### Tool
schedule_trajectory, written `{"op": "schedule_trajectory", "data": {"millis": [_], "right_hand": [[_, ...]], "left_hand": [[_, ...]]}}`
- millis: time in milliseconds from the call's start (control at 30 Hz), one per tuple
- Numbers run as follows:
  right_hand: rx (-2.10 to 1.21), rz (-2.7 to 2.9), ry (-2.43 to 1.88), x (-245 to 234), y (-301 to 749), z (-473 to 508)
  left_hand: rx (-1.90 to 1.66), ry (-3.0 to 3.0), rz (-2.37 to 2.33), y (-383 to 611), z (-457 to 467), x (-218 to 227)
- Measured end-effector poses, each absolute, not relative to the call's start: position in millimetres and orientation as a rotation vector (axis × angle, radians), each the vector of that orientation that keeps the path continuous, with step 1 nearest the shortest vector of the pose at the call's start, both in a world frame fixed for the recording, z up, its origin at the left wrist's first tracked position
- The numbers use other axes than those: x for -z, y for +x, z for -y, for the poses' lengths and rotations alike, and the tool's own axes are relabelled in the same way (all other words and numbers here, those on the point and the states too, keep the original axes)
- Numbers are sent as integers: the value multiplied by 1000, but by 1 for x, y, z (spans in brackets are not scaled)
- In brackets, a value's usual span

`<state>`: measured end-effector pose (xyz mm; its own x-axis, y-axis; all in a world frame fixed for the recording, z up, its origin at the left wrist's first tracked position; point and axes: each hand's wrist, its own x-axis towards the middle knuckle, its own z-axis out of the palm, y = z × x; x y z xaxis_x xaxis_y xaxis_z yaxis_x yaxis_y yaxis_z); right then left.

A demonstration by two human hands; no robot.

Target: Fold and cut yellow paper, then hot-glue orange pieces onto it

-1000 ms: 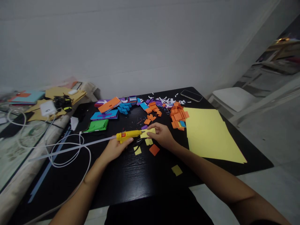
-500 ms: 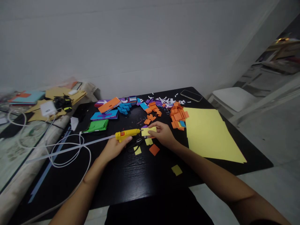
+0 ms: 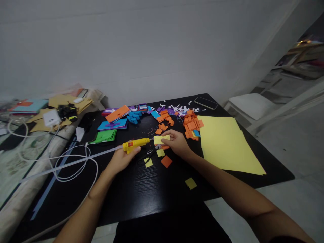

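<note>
My left hand (image 3: 120,158) is wrapped round a yellow glue gun (image 3: 134,144) that lies level, its nozzle pointing right. A long pale glue stick (image 3: 71,161) juts out of its back to the left. My right hand (image 3: 177,141) pinches a small yellow paper piece (image 3: 160,138) just off the nozzle tip, with a bit of orange paper under it. Black scissors (image 3: 148,155) lie on the black table (image 3: 141,192) below the gun. Small yellow squares (image 3: 149,162) and an orange square (image 3: 166,161) lie near my hands.
A large yellow sheet (image 3: 226,143) lies at the right. Orange squares (image 3: 192,125), blue, purple and green paper stacks (image 3: 111,125) and white scraps crowd the far side. A phone (image 3: 206,103) lies at the back. A white cable (image 3: 73,162) coils at the left, near a charger (image 3: 51,117).
The glue gun and my left hand have drifted slightly left and up. My right hand has lifted the yellow piece a little, and orange paper now shows under it.
</note>
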<state>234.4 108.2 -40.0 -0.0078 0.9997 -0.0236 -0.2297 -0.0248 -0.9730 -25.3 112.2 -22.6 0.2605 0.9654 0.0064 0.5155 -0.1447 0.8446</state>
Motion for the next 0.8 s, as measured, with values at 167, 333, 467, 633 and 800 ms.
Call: {"op": "schedule_trajectory", "data": {"millis": [167,333,467,633,800], "right_hand": [[-1333,1043,-1035,40,231,-106],[-1293,1117,-1070,35,229,-100],[-1253,1157,-1087,31,229,-98],[-1233,1154,-1089,31,230,-99],[-1183,1196,-1094,37,233,-103]], "left_hand": [[-719,1893,-1197,-21,-109,22],[-658,1936,-1171,-16,-107,24],[-631,1946,-1169,-15,-106,25],[-623,1970,-1169,-15,-107,24],[-622,1980,-1206,-17,-109,24]]}}
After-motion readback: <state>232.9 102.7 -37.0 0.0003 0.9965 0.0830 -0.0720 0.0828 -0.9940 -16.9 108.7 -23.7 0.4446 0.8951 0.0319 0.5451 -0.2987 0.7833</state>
